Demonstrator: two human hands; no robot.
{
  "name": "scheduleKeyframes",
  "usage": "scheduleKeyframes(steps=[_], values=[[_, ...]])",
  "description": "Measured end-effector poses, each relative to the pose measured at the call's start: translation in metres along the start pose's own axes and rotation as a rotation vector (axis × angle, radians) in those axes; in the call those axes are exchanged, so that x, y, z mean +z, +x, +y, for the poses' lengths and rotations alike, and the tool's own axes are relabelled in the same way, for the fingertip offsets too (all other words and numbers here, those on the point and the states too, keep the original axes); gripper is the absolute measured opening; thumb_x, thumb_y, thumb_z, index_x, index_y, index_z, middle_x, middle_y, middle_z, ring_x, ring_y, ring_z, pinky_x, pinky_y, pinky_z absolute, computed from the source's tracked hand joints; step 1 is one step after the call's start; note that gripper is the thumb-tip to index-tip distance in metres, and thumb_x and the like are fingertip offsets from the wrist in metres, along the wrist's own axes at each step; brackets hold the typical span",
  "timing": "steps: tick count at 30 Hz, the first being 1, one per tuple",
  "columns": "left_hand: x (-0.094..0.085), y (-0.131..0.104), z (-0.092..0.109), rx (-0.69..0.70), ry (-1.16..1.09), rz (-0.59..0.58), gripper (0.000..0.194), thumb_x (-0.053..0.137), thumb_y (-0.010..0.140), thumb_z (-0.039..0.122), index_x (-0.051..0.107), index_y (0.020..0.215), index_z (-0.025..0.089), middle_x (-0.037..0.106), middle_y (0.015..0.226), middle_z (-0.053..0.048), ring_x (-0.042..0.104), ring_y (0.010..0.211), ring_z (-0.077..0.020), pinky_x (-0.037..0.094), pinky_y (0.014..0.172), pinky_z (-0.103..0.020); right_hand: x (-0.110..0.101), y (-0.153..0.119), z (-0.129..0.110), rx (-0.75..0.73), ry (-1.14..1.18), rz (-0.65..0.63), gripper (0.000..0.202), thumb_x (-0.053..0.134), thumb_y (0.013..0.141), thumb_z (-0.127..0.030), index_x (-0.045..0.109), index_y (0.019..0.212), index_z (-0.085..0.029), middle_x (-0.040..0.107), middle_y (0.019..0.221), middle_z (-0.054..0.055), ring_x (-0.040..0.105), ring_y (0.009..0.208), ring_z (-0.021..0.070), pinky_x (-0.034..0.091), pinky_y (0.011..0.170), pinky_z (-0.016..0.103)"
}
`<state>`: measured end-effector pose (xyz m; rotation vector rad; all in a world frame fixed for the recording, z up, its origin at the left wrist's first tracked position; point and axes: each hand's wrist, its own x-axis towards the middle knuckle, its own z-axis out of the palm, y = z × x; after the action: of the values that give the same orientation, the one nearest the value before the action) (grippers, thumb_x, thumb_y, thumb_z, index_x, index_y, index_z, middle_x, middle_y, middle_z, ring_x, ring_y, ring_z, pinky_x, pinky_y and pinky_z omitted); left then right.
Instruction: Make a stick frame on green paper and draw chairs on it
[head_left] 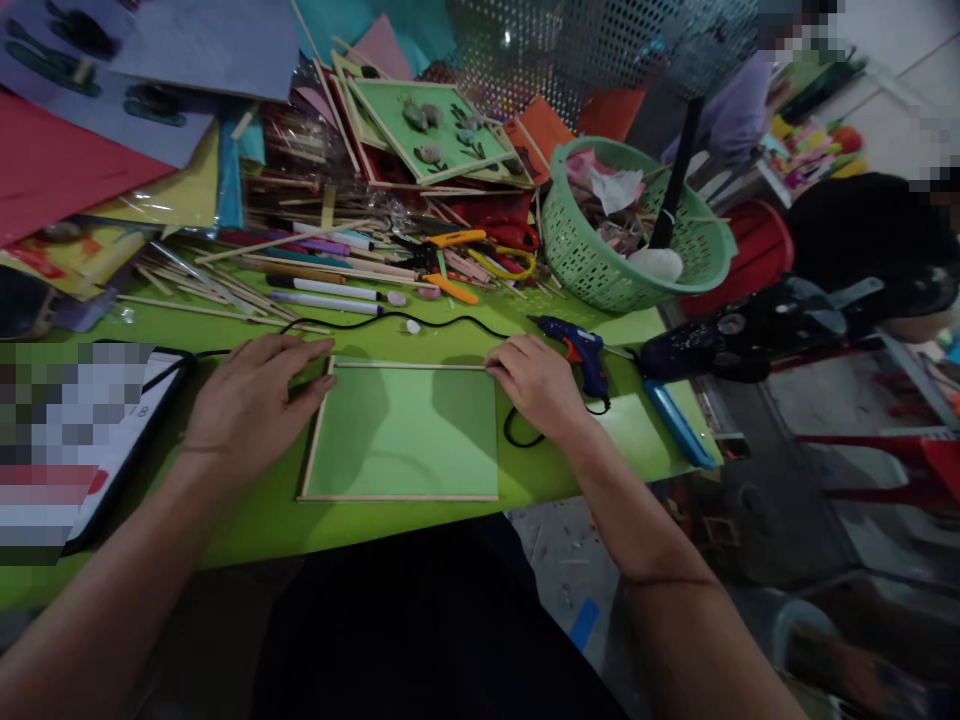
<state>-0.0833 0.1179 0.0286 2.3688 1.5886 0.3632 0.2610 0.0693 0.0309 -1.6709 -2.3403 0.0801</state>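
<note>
Green table [270, 520], hands flat on framed card [405, 432]

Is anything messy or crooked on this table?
Yes. Behind the green board that the left hand and right hand press on, wooden sticks and markers lie scattered every which way. The board itself sits flat, its stick frame neat.

green card [405, 432]: matt paper, smooth, edged with thin pale wooden sticks. table cover [450, 340]: smooth lime sheet, faint sheen. glue gun [577, 350]: blue plastic, slightly glossy, with black rubbery cord [420, 322]. basket [592, 270]: green perforated plastic. loose sticks [225, 290]: bare light wood. markers [330, 290]: white glossy plastic. coloured sheets [67, 165]: matt paper.
</note>
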Motion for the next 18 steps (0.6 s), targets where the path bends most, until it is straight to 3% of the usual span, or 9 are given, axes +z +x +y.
scheduleKeyframes(steps=[7,12,18], values=[[-0.001,-0.006,0.003,-0.012,0.007,-0.001,0.038,0.052,0.103,0.042,0.069,0.131,0.023,0.07,0.128,-0.013,0.064,0.124,-0.0332,0.05,0.114,-0.051,0.004,0.001,0.009,0.083,-0.053,0.087,0.015,0.057,0.105,-0.018,0.072,0.103,-0.021,0.074,0.103,0.013,0.066,0.098,0.0301,0.05,0.084,0.041],[-0.002,-0.012,0.009,-0.048,0.091,0.017,0.032,0.061,0.098,0.044,0.067,0.114,0.018,0.071,0.115,-0.016,0.065,0.116,-0.035,0.053,0.104,-0.049,0.002,-0.003,0.004,0.08,0.036,0.159,0.014,0.058,0.105,-0.021,0.072,0.105,-0.022,0.075,0.103,0.011,0.067,0.098,0.0293,0.052,0.087,0.042],[-0.001,-0.014,0.011,-0.066,0.021,0.003,0.019,0.064,0.093,0.041,0.068,0.099,0.024,0.071,0.109,-0.015,0.068,0.111,-0.0355,0.054,0.097,-0.049,-0.004,-0.014,-0.015,-0.05,0.172,0.065,0.018,0.058,0.106,-0.024,0.076,0.11,-0.023,0.078,0.108,0.011,0.07,0.104,0.0283,0.055,0.092,0.042]])
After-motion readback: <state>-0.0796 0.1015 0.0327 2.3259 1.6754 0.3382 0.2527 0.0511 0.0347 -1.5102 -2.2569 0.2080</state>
